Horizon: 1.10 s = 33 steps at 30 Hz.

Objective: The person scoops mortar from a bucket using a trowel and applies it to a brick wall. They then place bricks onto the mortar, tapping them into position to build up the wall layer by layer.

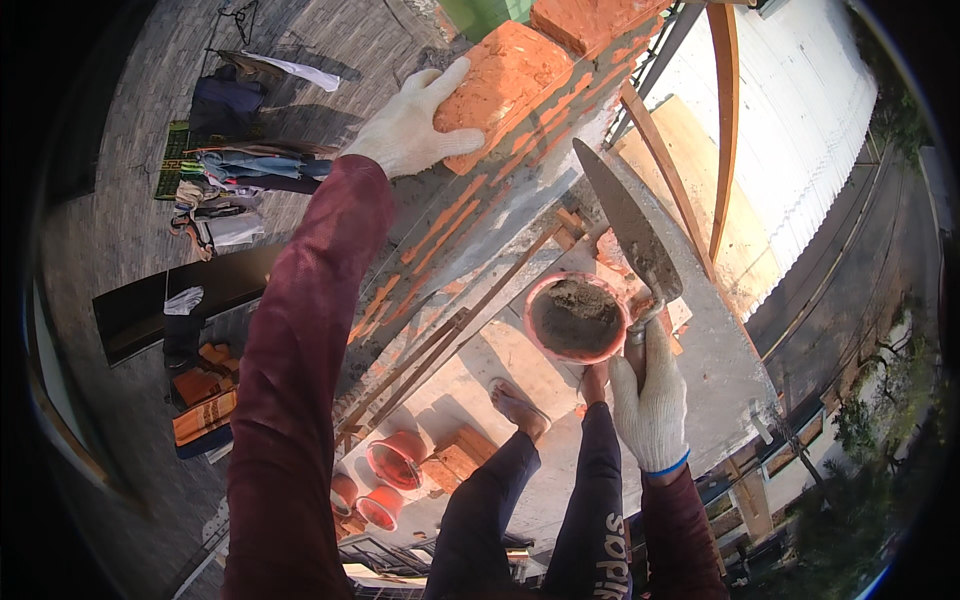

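Note:
In a white knit glove, my left hand grips an orange brick at the end of the top course of a brick wall. Its fingers and thumb spread around the brick's near end. My right hand, gloved the same way with a blue cuff, is closed around the handle of a pointed trowel. The trowel's blade is smeared with grey mortar and points up and left, beside the wall. Just left of the right hand is a round reddish bucket with wet mortar inside.
Another brick lies farther along the wall. Red buckets and loose bricks sit on the concrete ledge by my feet. Wooden beams and a white corrugated roof are at right; clothes hang at left.

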Each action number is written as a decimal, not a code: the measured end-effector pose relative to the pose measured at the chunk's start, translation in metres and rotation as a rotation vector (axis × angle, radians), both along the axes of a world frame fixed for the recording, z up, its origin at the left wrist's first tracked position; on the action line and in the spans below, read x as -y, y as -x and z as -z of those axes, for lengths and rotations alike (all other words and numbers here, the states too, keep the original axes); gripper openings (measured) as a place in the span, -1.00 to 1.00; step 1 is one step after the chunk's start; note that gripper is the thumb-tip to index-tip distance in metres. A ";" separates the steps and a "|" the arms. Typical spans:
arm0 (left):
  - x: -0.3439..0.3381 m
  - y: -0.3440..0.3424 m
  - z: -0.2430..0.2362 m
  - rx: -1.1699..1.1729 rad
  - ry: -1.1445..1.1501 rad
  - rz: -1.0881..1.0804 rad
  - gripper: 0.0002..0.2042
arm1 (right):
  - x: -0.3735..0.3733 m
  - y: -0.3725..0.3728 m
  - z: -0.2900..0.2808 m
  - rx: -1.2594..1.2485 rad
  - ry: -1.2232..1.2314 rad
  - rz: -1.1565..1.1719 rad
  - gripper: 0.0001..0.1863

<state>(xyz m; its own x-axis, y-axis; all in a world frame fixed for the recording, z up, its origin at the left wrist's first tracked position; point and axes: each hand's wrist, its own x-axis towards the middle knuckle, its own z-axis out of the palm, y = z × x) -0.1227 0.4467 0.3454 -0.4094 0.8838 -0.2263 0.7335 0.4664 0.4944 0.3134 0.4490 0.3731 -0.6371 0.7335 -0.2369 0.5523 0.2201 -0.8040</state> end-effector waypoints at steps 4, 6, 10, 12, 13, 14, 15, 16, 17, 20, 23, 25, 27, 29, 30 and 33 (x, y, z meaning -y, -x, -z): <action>0.005 0.002 -0.006 0.004 0.075 0.004 -0.02 | -0.087 0.092 -0.035 0.046 -0.317 -0.201 -0.38; 0.003 0.001 -0.004 -0.032 0.080 0.012 -0.01 | -0.116 0.128 -0.032 0.008 -0.526 -0.292 -0.43; 0.000 0.002 -0.002 -0.049 0.092 0.015 -0.01 | -0.140 0.179 -0.019 0.023 -0.660 -0.385 -0.55; -0.003 -0.005 -0.006 -0.086 0.131 -0.003 -0.01 | -0.143 0.186 -0.018 0.047 -0.660 -0.400 -0.61; -0.001 -0.006 -0.010 -0.116 0.159 -0.014 -0.01 | -0.143 0.190 -0.017 0.037 -0.641 -0.401 -0.63; -0.001 -0.007 -0.009 -0.132 0.139 -0.017 -0.04 | -0.143 0.193 -0.016 0.030 -0.622 -0.402 -0.65; -0.002 -0.009 -0.008 -0.147 0.117 -0.019 -0.06 | -0.143 0.196 -0.016 0.024 -0.606 -0.401 -0.67; 0.001 -0.009 -0.006 -0.160 0.099 -0.022 -0.09 | -0.135 0.198 -0.028 0.075 -0.564 -0.374 -0.67; 0.003 -0.007 -0.004 -0.160 0.090 -0.023 -0.08 | -0.136 0.201 -0.024 0.114 -0.555 -0.406 -0.68; 0.006 -0.002 -0.001 -0.163 0.057 -0.018 -0.06 | -0.140 0.209 -0.018 0.156 -0.574 -0.445 -0.70; 0.007 -0.004 0.000 -0.175 0.049 -0.011 -0.05 | -0.137 0.212 -0.020 0.137 -0.591 -0.439 -0.69; 0.004 -0.005 0.000 -0.199 0.059 -0.004 -0.05 | -0.147 0.219 -0.024 0.245 -0.514 -0.486 -0.68; 0.005 -0.004 0.001 -0.241 0.021 0.001 -0.05 | -0.145 0.220 -0.021 0.103 -0.592 -0.452 -0.67; 0.004 -0.008 0.002 -0.246 0.016 -0.001 -0.05 | -0.146 0.220 -0.020 0.101 -0.620 -0.468 -0.65; 0.003 -0.009 0.003 -0.232 0.028 -0.004 -0.04 | -0.150 0.220 -0.021 0.169 -0.612 -0.499 -0.65; 0.006 -0.005 0.004 -0.131 -0.046 -0.051 -0.04 | -0.156 0.230 -0.036 0.263 -0.578 -0.527 -0.63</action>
